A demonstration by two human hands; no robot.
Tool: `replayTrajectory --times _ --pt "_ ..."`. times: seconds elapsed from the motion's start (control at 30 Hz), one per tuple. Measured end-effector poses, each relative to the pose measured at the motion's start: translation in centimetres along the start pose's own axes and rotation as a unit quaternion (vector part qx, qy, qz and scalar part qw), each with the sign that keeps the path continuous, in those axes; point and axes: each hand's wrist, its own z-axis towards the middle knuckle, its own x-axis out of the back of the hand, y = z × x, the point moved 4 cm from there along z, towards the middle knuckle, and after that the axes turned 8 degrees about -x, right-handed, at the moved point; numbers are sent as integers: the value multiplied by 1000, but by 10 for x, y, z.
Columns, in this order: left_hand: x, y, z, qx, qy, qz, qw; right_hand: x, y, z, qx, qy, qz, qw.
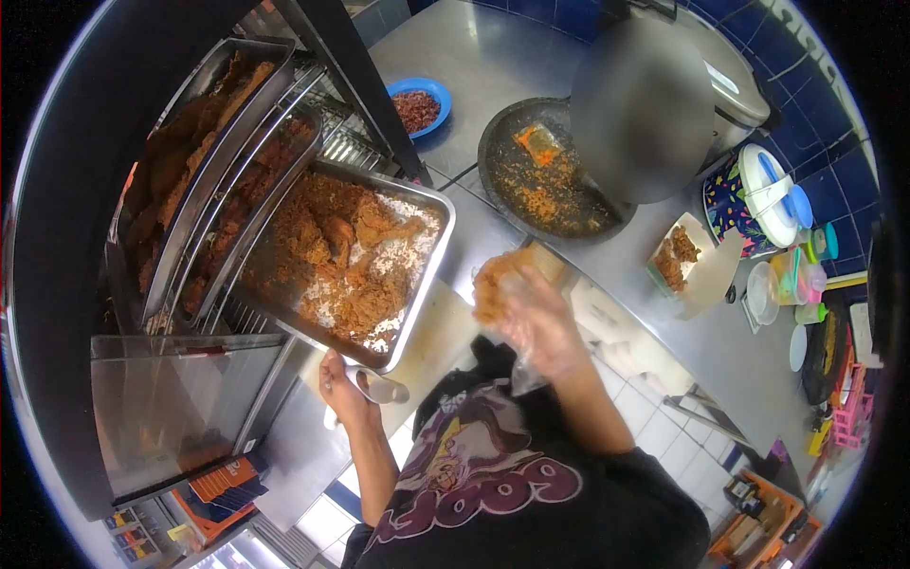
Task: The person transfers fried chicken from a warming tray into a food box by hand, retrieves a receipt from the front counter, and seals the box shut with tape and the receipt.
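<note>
My left hand (347, 389) is closed around a white handle-like item (381, 387) just below the near edge of a metal tray (438, 256). Pieces of fried chicken (355, 303) and pale crumbs lie in this tray, which sticks out of a rack. My right hand (533, 318), in a clear plastic glove, grips a piece of fried chicken (497, 284) to the right of the tray. Motion blurs it slightly.
More trays of fried food (180, 180) sit in the rack at left. A blue bowl (445, 104), a dark stone mortar (485, 171), a lined food box (654, 270) and a patterned bucket (725, 204) stand on the metal counter. A blurred round shape covers part of the mortar.
</note>
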Motion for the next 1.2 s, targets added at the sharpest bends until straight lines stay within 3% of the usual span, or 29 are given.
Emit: replayTrajectory --times 0.03,0.1,0.13,0.2,0.23,0.3,0.53,0.6,0.73,0.8,0.83,0.9,1.03,1.2 --pt "2 -2 1 -3 1 3 1000 -1 2 0 0 1 1 1000" --pt "2 -3 1 -2 1 0 1000 -5 -4 -3 124 3 -83 989" --pt "3 -4 2 -2 3 -4 1000 -9 1 -3 124 4 -81 989" --pt "0 -1 0 -1 0 -2 1000 -26 -8 -16 295 -49 -152 942" --pt "-1 1 -1 -1 0 -2 1000 -30 -11 -21 296 -48 -150 942" --pt "4 -3 3 -5 -8 0 1000 -38 -13 -27 262 10 -293 920" --pt "8 -5 7 -18 -12 5 1000 -33 -4 -30 266 8 -345 900" --pt "7 -5 8 -18 -15 4 1000 -36 -4 -28 218 -25 -250 943" --pt "3 -3 5 -23 1 1 1000 -29 -10 -23 122 -36 -181 975" --pt "4 -3 5 -27 -4 -5 1000 -20 -4 -17 45 -115 -1 992" --pt "3 -3 4 -31 -11 -9 999 -17 -6 -18 45 -115 -3 992" --pt "4 -2 5 -28 -11 -5 1000 -21 -7 -23 -1 -240 112 964" --pt "0 1 2 -23 -3 2 1000 -25 -4 -25 23 -284 101 953" --pt "2 -3 5 -18 8 19 1000 -48 -19 -66 70 -305 -15 950"
